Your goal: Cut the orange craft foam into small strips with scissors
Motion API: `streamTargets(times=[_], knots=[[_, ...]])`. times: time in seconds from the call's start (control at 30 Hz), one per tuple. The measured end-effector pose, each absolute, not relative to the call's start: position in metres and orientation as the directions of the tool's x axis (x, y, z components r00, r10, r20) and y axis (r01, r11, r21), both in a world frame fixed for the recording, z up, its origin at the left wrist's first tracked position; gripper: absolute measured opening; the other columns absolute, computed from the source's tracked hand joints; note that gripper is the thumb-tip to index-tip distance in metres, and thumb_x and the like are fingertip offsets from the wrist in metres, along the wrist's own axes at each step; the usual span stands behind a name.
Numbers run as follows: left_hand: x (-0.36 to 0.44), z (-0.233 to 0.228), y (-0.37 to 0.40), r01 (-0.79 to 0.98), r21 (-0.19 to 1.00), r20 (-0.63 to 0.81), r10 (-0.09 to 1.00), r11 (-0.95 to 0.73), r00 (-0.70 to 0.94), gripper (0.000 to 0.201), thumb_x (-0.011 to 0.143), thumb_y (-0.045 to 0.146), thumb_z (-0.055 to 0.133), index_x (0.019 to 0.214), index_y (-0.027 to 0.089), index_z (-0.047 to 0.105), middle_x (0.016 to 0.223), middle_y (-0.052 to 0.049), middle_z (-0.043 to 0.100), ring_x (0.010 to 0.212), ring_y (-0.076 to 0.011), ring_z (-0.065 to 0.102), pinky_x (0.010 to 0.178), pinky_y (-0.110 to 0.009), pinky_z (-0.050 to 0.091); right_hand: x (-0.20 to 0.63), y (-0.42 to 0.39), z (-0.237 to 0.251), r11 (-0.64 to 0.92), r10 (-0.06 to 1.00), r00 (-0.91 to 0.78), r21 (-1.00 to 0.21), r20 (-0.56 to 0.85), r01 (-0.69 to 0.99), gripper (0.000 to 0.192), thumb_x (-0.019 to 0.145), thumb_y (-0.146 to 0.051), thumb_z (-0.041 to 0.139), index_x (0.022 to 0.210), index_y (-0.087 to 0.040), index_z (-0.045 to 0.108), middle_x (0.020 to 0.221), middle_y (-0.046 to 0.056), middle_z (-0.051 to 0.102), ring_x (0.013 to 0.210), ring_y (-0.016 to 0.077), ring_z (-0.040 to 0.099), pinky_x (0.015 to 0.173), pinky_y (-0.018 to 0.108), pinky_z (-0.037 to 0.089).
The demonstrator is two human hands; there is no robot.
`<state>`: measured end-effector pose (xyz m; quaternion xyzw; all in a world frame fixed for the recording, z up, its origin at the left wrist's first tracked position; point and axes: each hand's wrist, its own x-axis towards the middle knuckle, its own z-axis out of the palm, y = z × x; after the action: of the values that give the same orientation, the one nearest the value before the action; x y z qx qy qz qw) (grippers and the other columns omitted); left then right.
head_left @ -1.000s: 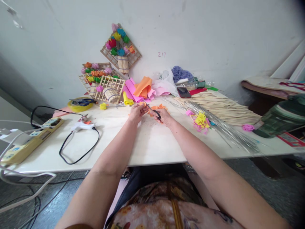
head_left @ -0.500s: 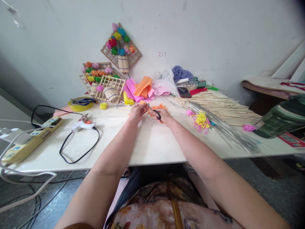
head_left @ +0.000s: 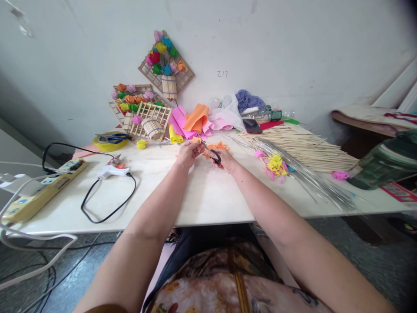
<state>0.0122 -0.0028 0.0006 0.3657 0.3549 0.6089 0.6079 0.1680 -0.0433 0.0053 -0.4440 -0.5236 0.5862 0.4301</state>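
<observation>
I am looking down the head view at the tabletop (head_left: 208,195), and I am taking the scissors (head_left: 210,152) as my landmark. My right hand (head_left: 224,160) is clamped around their black handles, the blades pointing away from me and leftward so the tips meet the orange piece (head_left: 195,140). My left hand (head_left: 188,153) is sitting just left of the scissors, its fingers pinched together on that small orange piece, holding it up off the tabletop so the blades can get at its edge. Whether the blades are apart or closed I cannot tell; they are too small here.

Just beyond the scissors, orange scraps (head_left: 217,147) are lying on the tabletop, probably where cuttings drop. Farther behind them, folded sheets (head_left: 192,119) in pink, orange and yellow are piling against the wall, within easy reach. To the right of the scissors, a yellow-and-pink tuft (head_left: 274,164) is lying on thin wires (head_left: 306,178), with a broad bundle of sticks (head_left: 302,148) behind. Well to the left of the scissors, a glue gun (head_left: 110,173) is resting with its black cord looping toward me, and a power strip (head_left: 42,191) is lying at the tabletop's left edge. Stick frames with paper flowers (head_left: 164,65) are leaning on the wall, back and left of the scissors.
</observation>
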Motion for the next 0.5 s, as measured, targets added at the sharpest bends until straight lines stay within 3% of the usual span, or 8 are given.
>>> streamTargets(times=[0.5], knots=[[0.0169,-0.0019,-0.0036,-0.462,0.887,0.016,1.000,-0.017,-0.007,0.019,0.071,0.019,0.081,0.075,0.015,0.063,0.076,-0.003,0.073,0.068,-0.0113,0.069,0.078,-0.026,0.056,0.1662,-0.0435,0.0046,-0.030,0.975,-0.222,-0.999,-0.024,-0.027,0.036,0.083,-0.042,0.076,0.068,-0.017,0.054,0.049,-0.007,0.050,0.034,0.0030,0.039,0.031,0.015,0.026]])
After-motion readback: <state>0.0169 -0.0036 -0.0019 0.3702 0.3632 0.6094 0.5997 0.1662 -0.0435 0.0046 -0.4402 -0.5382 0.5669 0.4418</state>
